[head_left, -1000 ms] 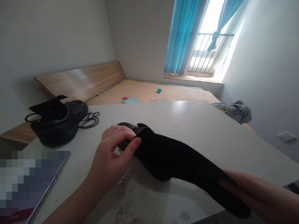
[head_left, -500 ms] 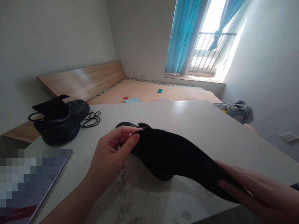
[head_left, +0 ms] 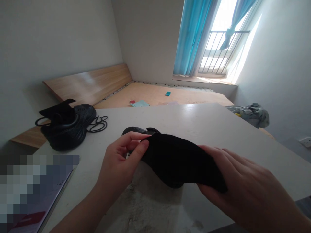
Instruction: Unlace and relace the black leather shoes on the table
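Note:
A long black sock [head_left: 179, 158], its surface too dark to show detail, stretches between my hands above the white table. Pinched between thumb and forefinger of my left hand [head_left: 123, 152] is its left end. My right hand [head_left: 238, 181] wraps around the other end, thumb below and fingers over the top. Beneath and behind the sock lies a black shoe [head_left: 132, 130], mostly covered, with its toe showing past my left hand and a bit of sole below. Its black mate [head_left: 68, 132] stands at the table's left, dark cloth sticking out of its opening and looped laces beside it.
A booklet [head_left: 58, 187], partly pixelated, lies at the table's [head_left: 194, 119] left front. Behind the table is a bed [head_left: 150, 89] with small coloured items on it. Grey clothing [head_left: 257, 115] is heaped beyond the right edge.
My right hand has moved left and up along the sock, its fingers now around the end, which looks shorter and more bent. My left hand keeps its pinch. The view has shifted slightly.

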`<state>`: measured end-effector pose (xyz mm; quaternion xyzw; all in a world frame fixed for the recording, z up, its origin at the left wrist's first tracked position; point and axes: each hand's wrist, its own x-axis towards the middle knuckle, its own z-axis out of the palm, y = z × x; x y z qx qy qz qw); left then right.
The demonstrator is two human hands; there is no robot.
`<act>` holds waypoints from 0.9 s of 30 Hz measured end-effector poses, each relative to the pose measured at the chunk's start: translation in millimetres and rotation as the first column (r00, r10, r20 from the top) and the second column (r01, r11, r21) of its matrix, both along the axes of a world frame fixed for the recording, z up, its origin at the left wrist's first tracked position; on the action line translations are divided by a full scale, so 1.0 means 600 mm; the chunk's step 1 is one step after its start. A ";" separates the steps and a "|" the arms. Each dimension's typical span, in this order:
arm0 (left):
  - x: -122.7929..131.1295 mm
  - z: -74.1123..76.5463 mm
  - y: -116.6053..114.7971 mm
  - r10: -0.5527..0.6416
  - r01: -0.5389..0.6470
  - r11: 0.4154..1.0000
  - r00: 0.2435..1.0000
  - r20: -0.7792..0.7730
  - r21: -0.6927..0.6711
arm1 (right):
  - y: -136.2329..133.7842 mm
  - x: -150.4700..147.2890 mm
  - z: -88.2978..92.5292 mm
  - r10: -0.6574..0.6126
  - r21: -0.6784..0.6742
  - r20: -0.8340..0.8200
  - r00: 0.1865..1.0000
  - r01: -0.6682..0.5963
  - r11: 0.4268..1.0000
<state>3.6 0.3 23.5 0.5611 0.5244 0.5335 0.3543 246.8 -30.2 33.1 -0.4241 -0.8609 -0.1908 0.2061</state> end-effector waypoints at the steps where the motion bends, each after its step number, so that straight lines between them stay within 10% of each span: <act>1: 0.000 0.000 0.001 0.013 -0.013 1.000 1.000 -0.025 0.010 | -0.001 0.001 0.002 0.005 -0.034 -0.014 1.000 -0.005 0.999; 17: -0.001 -0.010 -0.004 -0.017 0.018 1.000 0.992 -0.128 0.008 | 0.014 -0.033 0.029 -0.019 -0.161 -0.065 0.998 0.009 0.987; 27: -0.010 -0.016 0.002 0.254 0.051 0.877 0.796 -0.550 0.478 | 0.035 -0.022 0.079 -0.199 -0.474 0.179 0.963 0.262 0.840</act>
